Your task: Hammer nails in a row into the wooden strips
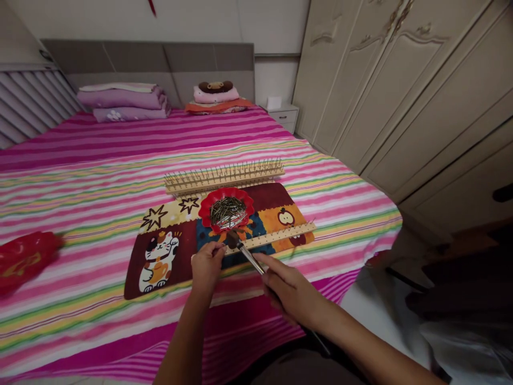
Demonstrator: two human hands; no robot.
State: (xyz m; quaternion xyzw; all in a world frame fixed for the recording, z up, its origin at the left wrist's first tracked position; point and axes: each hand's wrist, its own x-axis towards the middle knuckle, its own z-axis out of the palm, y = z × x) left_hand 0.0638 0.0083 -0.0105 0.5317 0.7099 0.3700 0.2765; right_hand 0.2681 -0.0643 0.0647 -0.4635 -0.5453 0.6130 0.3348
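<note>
My right hand (290,291) is wrapped round the shaft of a hammer (252,260). Its dark head lies over the left part of a pale wooden strip (276,236), close to my left fingertips. My left hand (208,262) is closed in a pinch at the strip's left end; what sits between the fingertips is too small to make out. Several thin nails stand up from the strip toward its right end. Just beyond the hammer head, a red scalloped bowl (203,209) holds a heap of loose nails (227,212).
Under the strip and bowl lies a patterned mat (184,275) on a striped bedspread (92,214). Behind the bowl are wooden strips (224,178) bristling with upright nails. A red plastic bag or packet (26,259) lies at far left. Wardrobes (360,64) stand to the right.
</note>
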